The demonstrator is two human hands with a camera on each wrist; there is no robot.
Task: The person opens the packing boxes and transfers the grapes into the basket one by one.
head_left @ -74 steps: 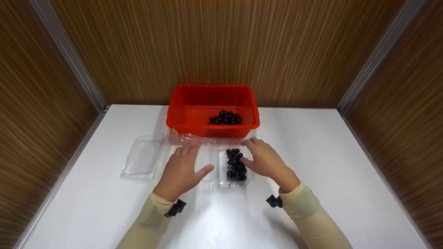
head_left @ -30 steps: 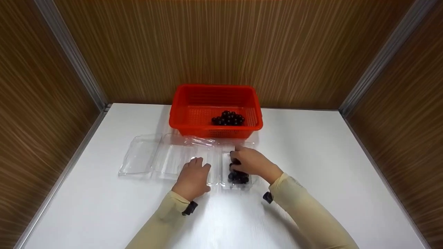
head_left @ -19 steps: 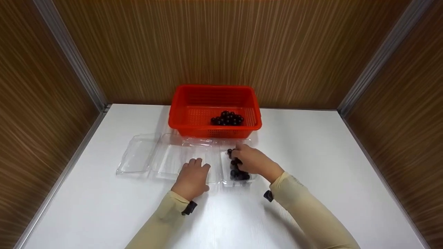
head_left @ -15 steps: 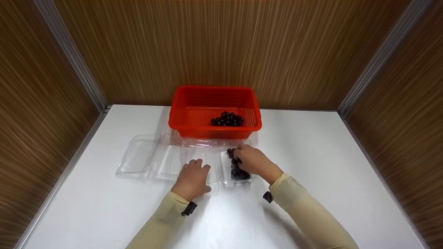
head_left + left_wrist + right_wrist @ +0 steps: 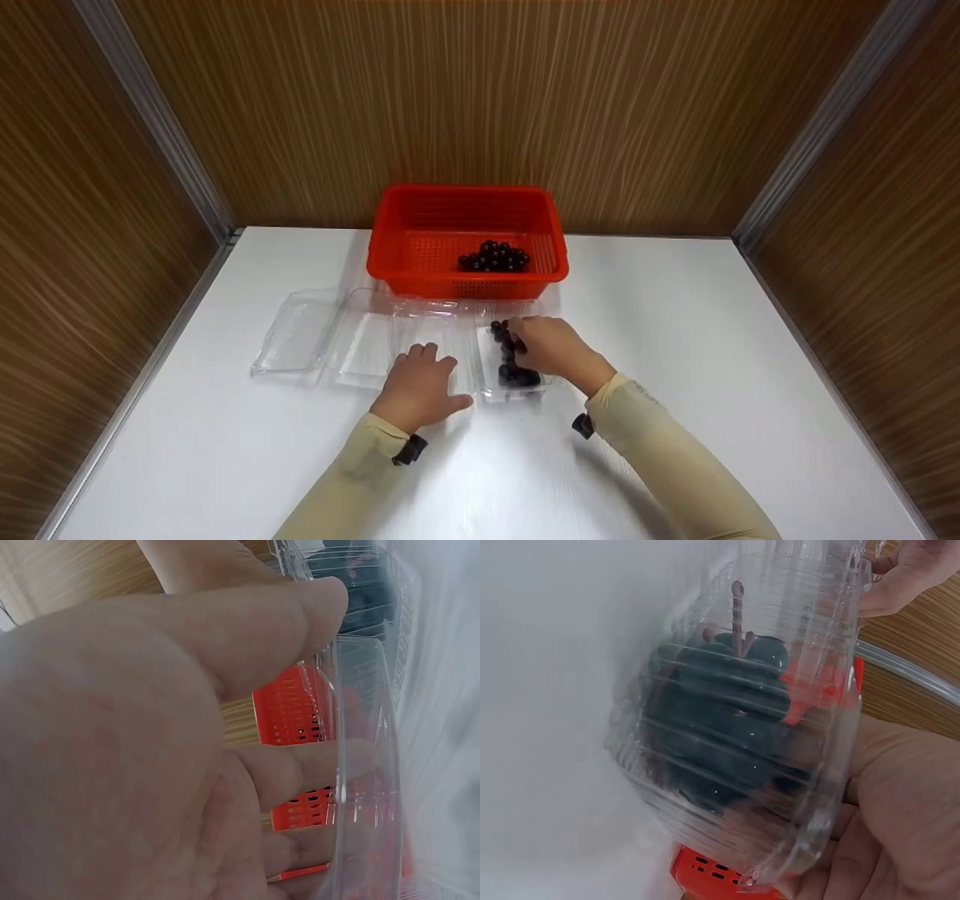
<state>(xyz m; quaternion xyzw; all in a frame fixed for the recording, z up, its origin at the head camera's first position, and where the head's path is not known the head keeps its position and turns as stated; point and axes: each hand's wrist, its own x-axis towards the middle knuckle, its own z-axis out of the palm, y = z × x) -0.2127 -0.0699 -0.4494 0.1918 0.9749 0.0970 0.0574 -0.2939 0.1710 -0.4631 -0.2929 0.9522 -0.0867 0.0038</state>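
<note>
Two clear plastic clamshell boxes lie side by side with lids folded back. In the right-hand tray (image 5: 488, 379) is a bunch of dark grapes (image 5: 519, 376). My right hand (image 5: 551, 349) reaches into that tray from the right, fingers bent round the upper part of the bunch and partly hiding it. The right wrist view shows the grapes (image 5: 720, 712) and a brown stem (image 5: 737, 615) through the ribbed plastic. My left hand (image 5: 420, 386) lies over the neighbouring clear plastic section (image 5: 431, 330), thumb stretched out toward the grape tray, fingers behind a transparent wall in the left wrist view.
Behind the boxes stands a red perforated basket (image 5: 466, 277) holding another bunch of dark grapes (image 5: 493, 257). A clear lid (image 5: 296, 334) lies at the far left. Wood-patterned walls (image 5: 480, 97) enclose the white table (image 5: 660, 315) at the back and sides.
My right hand has come in from the tray's right side onto the grapes and shifted slightly among them. My left hand moved right and nearer, and its thumb has just stretched outward.
</note>
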